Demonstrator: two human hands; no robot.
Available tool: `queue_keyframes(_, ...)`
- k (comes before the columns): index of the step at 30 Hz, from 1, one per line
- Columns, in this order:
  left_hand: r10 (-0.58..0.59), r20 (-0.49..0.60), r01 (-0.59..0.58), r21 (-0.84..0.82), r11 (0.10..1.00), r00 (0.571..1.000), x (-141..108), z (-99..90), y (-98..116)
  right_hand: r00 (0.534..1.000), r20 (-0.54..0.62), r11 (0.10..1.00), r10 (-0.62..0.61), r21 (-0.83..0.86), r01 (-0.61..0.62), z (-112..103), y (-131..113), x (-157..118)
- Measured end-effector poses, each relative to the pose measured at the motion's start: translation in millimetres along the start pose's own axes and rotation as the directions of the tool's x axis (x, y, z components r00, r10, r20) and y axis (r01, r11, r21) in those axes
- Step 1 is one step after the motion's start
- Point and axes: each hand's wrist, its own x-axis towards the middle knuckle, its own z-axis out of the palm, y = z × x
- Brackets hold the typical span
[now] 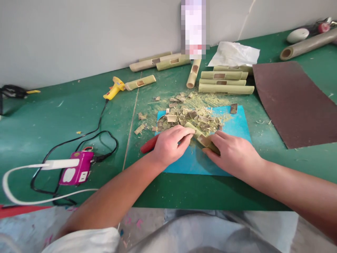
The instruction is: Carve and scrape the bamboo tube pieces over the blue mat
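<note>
A short greenish bamboo tube (201, 136) with a rectangular opening cut in its side lies slantwise between my two hands, low over a blue mat (195, 165). My right hand (233, 149) is wrapped around its near right end. At the far left end, the closed fingers of my left hand (171, 144) press against the tube. A red handle-like thing (149, 144) sticks out from behind my left hand; the rest of it is hidden. Beyond my hands, bamboo chips (172, 118) and pale sawdust (207, 100) are heaped on the mat and the green table.
More cut bamboo tubes (226, 88) lie at the back. A yellow glue gun (114, 88) trails its cord to a magenta power socket (77, 168) at left. To the right are a brown sheet (295, 102), a long bamboo pole (310, 45) and white paper (234, 53).
</note>
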Motion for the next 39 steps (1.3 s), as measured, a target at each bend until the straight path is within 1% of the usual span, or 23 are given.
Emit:
queue_keyframes(2,0.01,0.023,-0.009,-0.047,0.999,1.0,0,0.3,-1,1.0,-0.004,1.0,-0.001,0.002,0.001,0,0,0)
queue_keyframes(5,-0.009,0.047,0.013,-0.075,0.997,0.999,0,1.7,0,1.0,-0.012,1.0,-0.003,0.005,0.003,0,0,0)
queue_keyframes(10,-0.049,0.07,0.055,-0.082,0.995,0.996,0,4.9,3,1.0,-0.011,1.0,-0.003,0.026,0.003,0,0,0)
queue_keyframes(13,-0.052,0.097,0.06,-0.09,0.994,0.994,2,4.7,4,1.0,0.001,0.999,0.001,0.041,-0.001,1,1,1)
queue_keyframes(19,0.026,0.142,-0.03,0.031,0.999,0.989,-1,1.0,4,1.0,-0.001,0.999,-0.001,0.032,0.001,2,1,0)
queue_keyframes(23,0.067,0.16,-0.078,0.06,0.995,0.985,-5,3.0,2,1.0,0.0,0.999,-0.003,0.034,0.003,1,0,0)
queue_keyframes(28,0.065,0.167,-0.081,0.093,0.992,0.984,-1,9.5,1,1.0,0.001,0.999,0.007,0.039,-0.007,2,0,2)
queue_keyframes(34,0.103,0.173,-0.125,0.12,0.985,0.98,-2,7.8,2,0.999,0.017,0.995,0.044,0.091,-0.045,2,1,3)
queue_keyframes(39,0.1,0.167,-0.123,0.13,0.984,0.981,1,10.5,4,1.0,-0.001,0.999,0.026,0.046,-0.025,4,-1,2)
